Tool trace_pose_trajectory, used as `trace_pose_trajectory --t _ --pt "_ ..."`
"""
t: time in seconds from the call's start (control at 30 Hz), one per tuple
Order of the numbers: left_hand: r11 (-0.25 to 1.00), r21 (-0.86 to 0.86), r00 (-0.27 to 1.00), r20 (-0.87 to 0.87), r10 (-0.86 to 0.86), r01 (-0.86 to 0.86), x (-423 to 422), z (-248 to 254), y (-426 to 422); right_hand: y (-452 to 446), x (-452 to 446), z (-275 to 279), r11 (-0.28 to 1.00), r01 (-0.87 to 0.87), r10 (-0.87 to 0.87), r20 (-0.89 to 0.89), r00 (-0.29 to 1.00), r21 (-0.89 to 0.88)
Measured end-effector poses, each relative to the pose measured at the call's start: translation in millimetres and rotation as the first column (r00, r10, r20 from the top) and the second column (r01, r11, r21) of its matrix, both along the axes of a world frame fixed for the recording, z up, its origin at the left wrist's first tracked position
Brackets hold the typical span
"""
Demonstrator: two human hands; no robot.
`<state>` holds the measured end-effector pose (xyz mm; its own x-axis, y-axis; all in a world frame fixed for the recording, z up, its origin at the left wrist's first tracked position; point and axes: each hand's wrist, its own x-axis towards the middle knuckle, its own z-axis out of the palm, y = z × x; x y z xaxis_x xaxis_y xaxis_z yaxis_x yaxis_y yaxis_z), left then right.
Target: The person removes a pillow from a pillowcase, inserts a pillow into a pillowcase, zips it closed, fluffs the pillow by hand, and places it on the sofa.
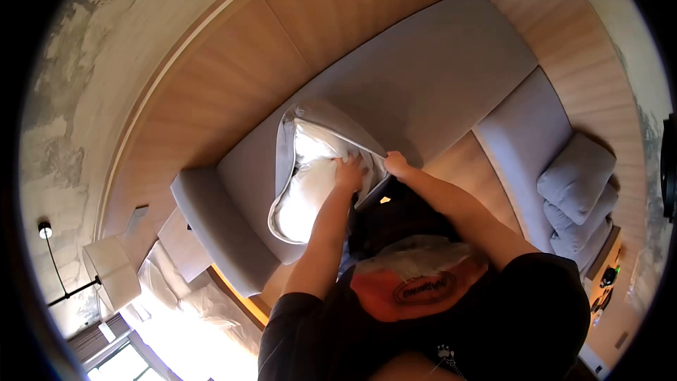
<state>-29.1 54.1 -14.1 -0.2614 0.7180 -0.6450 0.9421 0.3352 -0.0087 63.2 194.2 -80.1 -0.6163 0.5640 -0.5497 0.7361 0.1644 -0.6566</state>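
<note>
A grey cushion cover (337, 117) lies with its edge parted on the grey sofa seat (423, 63), and a white cushion insert (305, 196) bulges out of the opening. My left hand (350, 172) rests on the insert near the right side of the opening, its fingers spread and partly in shadow. At the cover's right corner, my right hand (397, 164) is closed around the edge of the fabric and holds it up. Part of the insert is hidden under the cover. Bright light washes out the insert's left side.
Grey cushions (577, 178) are piled on the sofa section at right. A padded armrest (218, 229) stands at left, with a lamp (111, 275) and a brightly lit bed (204, 324) beyond it. Wood panelling (233, 63) runs behind the sofa.
</note>
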Motion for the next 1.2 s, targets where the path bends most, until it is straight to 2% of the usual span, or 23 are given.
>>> trace_pose_trajectory --t 0.03,0.13,0.17,0.27,0.3,0.37,0.4,0.43,0.53,0.6,0.63,0.67,0.73,0.83,0.87,0.93,0.97,1.0,1.03,1.13,1.2 --pt "0.999 0.012 0.999 0.022 0.034 -0.035 -7 -7 3 6 -4 10 0.997 -0.073 0.074 -0.003 0.997 0.023" --pt "0.998 0.051 0.999 0.013 0.037 -0.037 -21 -31 1 15 -9 23 0.989 -0.149 0.149 0.004 0.989 -0.002" --pt "0.997 0.057 0.998 0.034 0.058 -0.060 -27 -34 -1 20 -12 21 0.973 -0.226 0.224 0.040 0.974 0.052" --pt "0.999 0.055 0.999 -0.046 0.003 0.000 -43 -64 -13 27 -26 61 0.954 -0.293 0.301 0.160 0.940 -0.069" --pt "0.987 0.162 0.997 -0.064 0.035 -0.024 -46 -87 -20 30 -31 58 0.953 -0.284 0.297 0.144 0.944 -0.103" --pt "0.964 0.256 0.995 -0.049 0.083 -0.068 -45 -100 -19 27 -31 49 0.943 -0.276 0.301 0.127 0.945 -0.186" --pt "0.951 0.295 0.993 -0.042 0.114 -0.097 -43 -102 -23 25 -35 51 0.954 -0.282 0.293 0.124 0.948 -0.102" --pt "0.947 0.314 0.991 -0.095 0.097 -0.063 -42 -92 -21 23 -39 54 0.950 -0.285 0.300 0.131 0.945 -0.127" --pt "0.915 0.395 0.985 -0.113 0.133 -0.078 -37 -62 -16 19 -48 54 0.954 -0.250 0.270 0.113 0.956 -0.167" --pt "0.900 0.412 0.986 -0.028 0.166 -0.141 -35 -37 -15 11 -48 37 0.956 -0.245 0.261 0.090 0.961 -0.160" --pt "0.893 0.415 0.982 0.012 0.187 -0.175 -35 -21 -19 5 -50 35 0.970 -0.165 0.177 0.055 0.983 -0.181" --pt "0.876 0.440 0.980 0.053 0.194 -0.197 -36 -4 -22 1 -52 31 0.950 -0.080 0.111 0.087 0.990 -0.302" --pt "0.840 0.488 0.972 0.128 0.197 -0.235 -38 27 -35 -11 -53 8 0.957 -0.065 0.076 0.027 0.997 -0.283" --pt "0.723 0.586 0.931 0.219 0.293 -0.366 -41 53 -68 -28 -55 -8 0.965 -0.183 0.172 -0.074 0.982 -0.187" --pt "0.643 0.637 0.902 0.236 0.361 -0.424 -43 57 -80 -34 -54 -9 0.964 -0.174 0.162 -0.070 0.984 -0.204" --pt "0.461 0.728 0.837 0.286 0.468 -0.507 -46 62 -117 -54 -55 34 0.962 -0.141 0.132 -0.056 0.990 -0.232" --pt "0.482 0.643 0.741 0.207 0.639 -0.595 -44 65 -137 -63 -55 37 0.969 -0.133 0.124 -0.057 0.991 -0.206" --pt "0.385 0.645 0.661 0.255 0.706 -0.660 -46 61 -162 -67 -55 40 0.977 -0.119 0.111 -0.057 0.992 -0.178" --pt "0.357 0.542 0.542 0.227 0.810 -0.761 -46 62 -183 -74 -54 43 0.984 -0.099 0.092 -0.054 0.994 -0.147" --pt "0.242 0.259 0.304 0.236 0.923 -0.935 -46 26 -247 -86 -44 82 0.944 0.074 -0.043 0.103 0.994 -0.322" --pt "0.215 0.169 0.253 0.250 0.934 -0.962 -39 20 -261 -93 -29 75 0.924 0.034 0.048 0.204 0.978 -0.381"
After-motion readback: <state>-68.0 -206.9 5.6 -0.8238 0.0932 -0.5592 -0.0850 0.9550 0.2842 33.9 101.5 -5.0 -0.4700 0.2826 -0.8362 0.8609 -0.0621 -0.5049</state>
